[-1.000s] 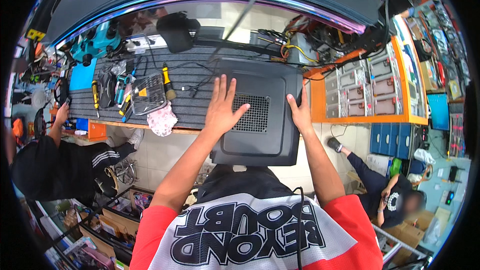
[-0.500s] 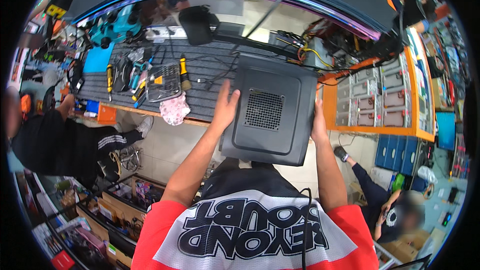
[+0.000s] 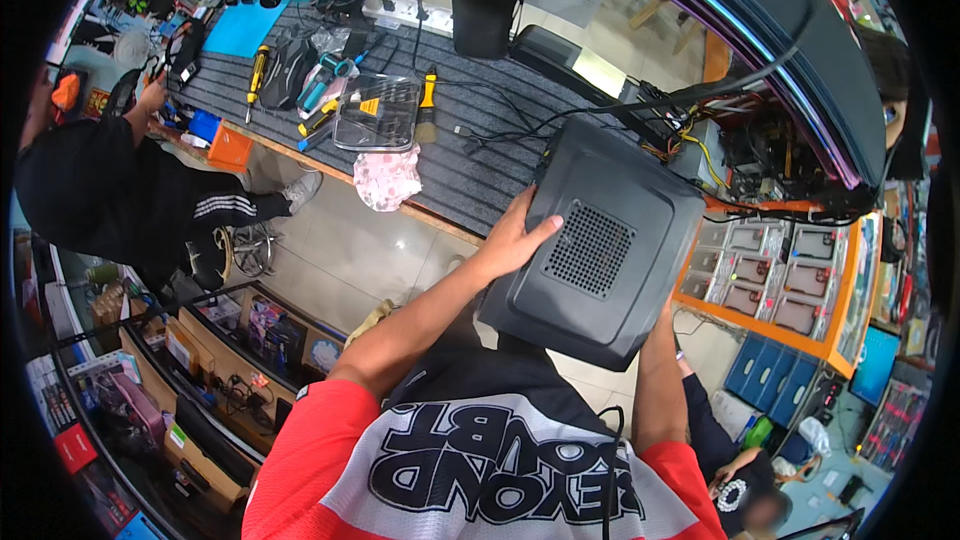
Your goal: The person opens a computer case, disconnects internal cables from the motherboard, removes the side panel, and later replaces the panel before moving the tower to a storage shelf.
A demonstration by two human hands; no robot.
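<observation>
A black computer case side panel (image 3: 640,230) with a raised middle and a square mesh vent is between my two hands, in front of the bench edge, and leans to the right. My left hand (image 3: 520,240) grips its left edge, thumb on the front face. My right hand (image 3: 664,316) holds the lower right edge; most of its fingers are hidden behind the panel. Beyond the panel's far right corner, an opened computer (image 3: 745,160) shows its inner parts, a metal power supply and yellow and orange wires.
The ribbed grey bench mat (image 3: 470,155) bears a clear-lidded box (image 3: 376,112), a yellow-handled brush (image 3: 428,105), a screwdriver (image 3: 257,80), a pink cloth (image 3: 388,178) and cables. An orange-framed display case (image 3: 840,310) stands right. Other people are at left (image 3: 110,190) and lower right (image 3: 740,485).
The panel has turned clockwise and now leans rightward, both hands still on it. My left hand has shifted along its edge. The view has swung, so the bench slants down to the right.
</observation>
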